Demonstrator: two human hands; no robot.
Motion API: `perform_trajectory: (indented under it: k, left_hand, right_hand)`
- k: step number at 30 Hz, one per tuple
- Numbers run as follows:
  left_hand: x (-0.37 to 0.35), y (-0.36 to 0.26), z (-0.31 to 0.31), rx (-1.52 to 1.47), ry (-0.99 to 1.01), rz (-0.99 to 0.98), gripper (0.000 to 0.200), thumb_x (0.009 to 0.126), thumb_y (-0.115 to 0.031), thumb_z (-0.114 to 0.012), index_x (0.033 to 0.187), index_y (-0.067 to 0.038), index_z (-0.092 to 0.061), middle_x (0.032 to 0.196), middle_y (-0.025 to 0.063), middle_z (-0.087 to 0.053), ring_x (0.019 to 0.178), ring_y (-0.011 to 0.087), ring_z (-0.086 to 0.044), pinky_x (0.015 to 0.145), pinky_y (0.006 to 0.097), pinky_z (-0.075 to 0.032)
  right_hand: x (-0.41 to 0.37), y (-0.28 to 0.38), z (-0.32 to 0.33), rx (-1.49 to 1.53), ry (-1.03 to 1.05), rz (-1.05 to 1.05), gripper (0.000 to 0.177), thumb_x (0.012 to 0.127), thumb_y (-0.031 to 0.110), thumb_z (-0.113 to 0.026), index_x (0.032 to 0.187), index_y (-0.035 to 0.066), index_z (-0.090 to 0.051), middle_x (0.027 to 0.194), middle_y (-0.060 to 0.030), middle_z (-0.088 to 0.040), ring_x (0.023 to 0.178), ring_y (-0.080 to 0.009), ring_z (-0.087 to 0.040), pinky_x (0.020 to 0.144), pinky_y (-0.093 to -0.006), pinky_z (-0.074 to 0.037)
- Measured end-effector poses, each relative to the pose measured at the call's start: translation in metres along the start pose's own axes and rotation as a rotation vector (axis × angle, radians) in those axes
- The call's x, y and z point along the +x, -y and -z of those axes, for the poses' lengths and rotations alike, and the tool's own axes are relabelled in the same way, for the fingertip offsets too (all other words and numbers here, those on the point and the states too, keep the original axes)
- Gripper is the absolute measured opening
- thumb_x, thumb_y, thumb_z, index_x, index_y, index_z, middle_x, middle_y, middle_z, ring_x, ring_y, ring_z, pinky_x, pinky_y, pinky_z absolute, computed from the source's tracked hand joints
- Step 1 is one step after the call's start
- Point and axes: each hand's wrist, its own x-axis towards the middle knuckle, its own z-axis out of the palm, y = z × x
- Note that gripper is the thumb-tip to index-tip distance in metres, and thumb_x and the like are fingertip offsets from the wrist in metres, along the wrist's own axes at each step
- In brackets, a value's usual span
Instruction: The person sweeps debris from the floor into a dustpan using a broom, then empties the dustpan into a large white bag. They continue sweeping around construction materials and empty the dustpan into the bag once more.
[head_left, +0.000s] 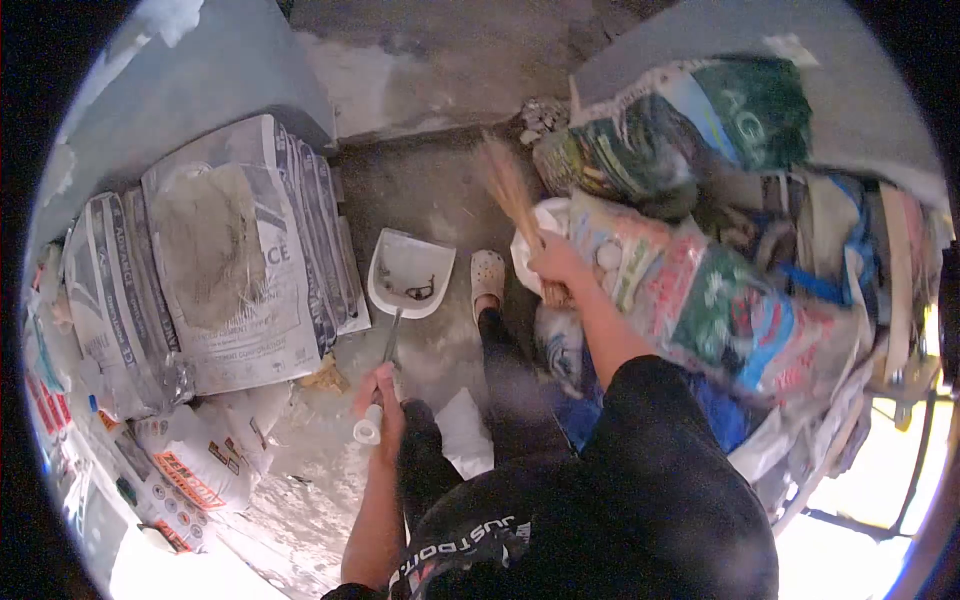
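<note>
My left hand (380,392) is closed around the handle of a white long-handled dustpan (440,262), whose pan rests on the concrete floor in front of me. Some dark debris (420,288) lies in the pan. My right hand (558,262) grips a straw hand broom (508,185) by its bound end. The broom's bristles point up and away, blurred by motion, and appear raised beside the sacks on the right. A gap separates the broom from the dustpan.
Stacked cement bags (240,340) stand on the left, with a white sack (195,455) nearer me. Filled plastic sacks (690,300) and a green bag (755,110) line the right. My clog (487,275) is beside the dustpan. A concrete step (400,110) crosses ahead.
</note>
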Motion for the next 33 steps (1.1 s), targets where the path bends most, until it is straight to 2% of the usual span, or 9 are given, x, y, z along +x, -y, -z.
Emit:
perform_trajectory:
  k: [3, 8, 10, 14, 16, 21, 25, 29, 33]
  left_hand:
    - [0.034, -0.036, -0.048, -0.08, -0.084, -0.03, 0.031, 0.097, -0.027, -0.053, 0.096, 0.001, -0.067, 0.084, 0.0119, -0.065, 0.08, 0.0215, -0.06, 0.074, 0.0328, -0.048]
    - [0.071, -0.078, -0.112, -0.019, -0.083, 0.009, 0.027, 0.097, -0.023, -0.053, 0.093, 0.001, -0.065, 0.082, 0.0115, -0.064, 0.074, 0.0194, -0.058, 0.068, 0.0327, -0.046]
    - [0.073, -0.1, -0.113, -0.01, -0.068, 0.001, 0.028, 0.098, -0.024, -0.052, 0.092, 0.0, -0.064, 0.082, 0.0114, -0.063, 0.074, 0.0197, -0.058, 0.067, 0.0333, -0.045]
    - [0.078, -0.136, -0.113, 0.047, 0.031, 0.037, 0.03, 0.098, -0.027, -0.051, 0.092, -0.001, -0.064, 0.084, 0.0127, -0.063, 0.075, 0.0223, -0.058, 0.069, 0.0345, -0.046]
    - [0.08, -0.123, -0.121, 0.09, -0.001, -0.056, 0.03, 0.098, -0.026, -0.05, 0.095, 0.001, -0.064, 0.086, 0.0136, -0.064, 0.08, 0.0238, -0.06, 0.073, 0.0342, -0.046]
    - [0.085, -0.121, -0.128, 0.09, -0.046, 0.016, 0.032, 0.099, -0.023, -0.049, 0.095, 0.002, -0.067, 0.092, 0.0139, -0.066, 0.086, 0.0239, -0.061, 0.077, 0.0336, -0.047]
    - [0.087, -0.125, -0.125, 0.074, -0.05, 0.051, 0.033, 0.1, -0.025, -0.046, 0.097, 0.0, -0.067, 0.092, 0.0118, -0.066, 0.081, 0.0207, -0.059, 0.074, 0.0323, -0.046]
    - [0.09, -0.096, -0.128, 0.055, -0.045, 0.003, 0.033, 0.101, -0.027, -0.045, 0.098, -0.001, -0.066, 0.091, 0.0107, -0.066, 0.079, 0.0188, -0.058, 0.072, 0.0313, -0.045]
    - [0.09, -0.097, -0.128, 0.062, -0.016, 0.036, 0.034, 0.101, -0.027, -0.045, 0.098, -0.001, -0.066, 0.091, 0.0107, -0.066, 0.079, 0.0185, -0.059, 0.072, 0.0314, -0.046]
  right_hand:
    - [0.113, -0.024, 0.016, -0.039, 0.067, 0.0, 0.04, 0.075, 0.026, -0.063, 0.104, -0.001, -0.062, 0.097, -0.0261, -0.066, 0.094, -0.0415, -0.063, 0.084, -0.0479, -0.05]
    - [0.115, -0.037, 0.027, -0.27, 0.364, 0.065, 0.055, 0.065, 0.02, -0.065, 0.118, 0.004, -0.061, 0.104, -0.0259, -0.065, 0.098, -0.0388, -0.063, 0.087, -0.041, -0.05]
    - [0.093, -0.039, 0.067, -0.053, 0.428, 0.158, 0.058, 0.066, 0.02, -0.065, 0.121, 0.004, -0.058, 0.106, -0.0244, -0.065, 0.099, -0.0388, -0.063, 0.087, -0.0398, -0.05]
    - [0.106, -0.063, 0.094, 0.03, 0.314, 0.233, 0.061, 0.067, 0.02, -0.066, 0.124, 0.003, -0.056, 0.105, -0.0237, -0.065, 0.098, -0.0389, -0.063, 0.085, -0.0396, -0.05]
    - [0.138, -0.062, 0.064, 0.017, 0.214, 0.097, 0.056, 0.067, 0.02, -0.067, 0.118, 0.001, -0.057, 0.102, -0.0252, -0.064, 0.095, -0.0396, -0.062, 0.081, -0.0399, -0.051]
    - [0.122, -0.055, 0.0, -0.231, 0.58, 0.136, 0.056, 0.064, 0.016, -0.065, 0.117, 0.002, -0.054, 0.101, -0.0268, -0.064, 0.095, -0.0407, -0.062, 0.08, -0.0466, -0.051]
    - [0.094, -0.04, 0.073, -0.083, 0.466, 0.28, 0.056, 0.065, 0.014, -0.062, 0.12, 0.006, -0.055, 0.098, -0.0259, -0.065, 0.092, -0.0423, -0.063, 0.079, -0.0471, -0.052]
    - [0.137, -0.049, 0.102, -0.081, 0.238, 0.067, 0.062, 0.065, 0.016, -0.063, 0.126, 0.009, -0.055, 0.097, -0.0248, -0.066, 0.091, -0.0404, -0.064, 0.082, -0.0438, -0.051]
    - [0.174, -0.104, 0.066, -0.041, 0.375, 0.041, 0.062, 0.065, 0.018, -0.066, 0.124, 0.005, -0.056, 0.095, -0.026, -0.066, 0.091, -0.0414, -0.064, 0.083, -0.044, -0.051]
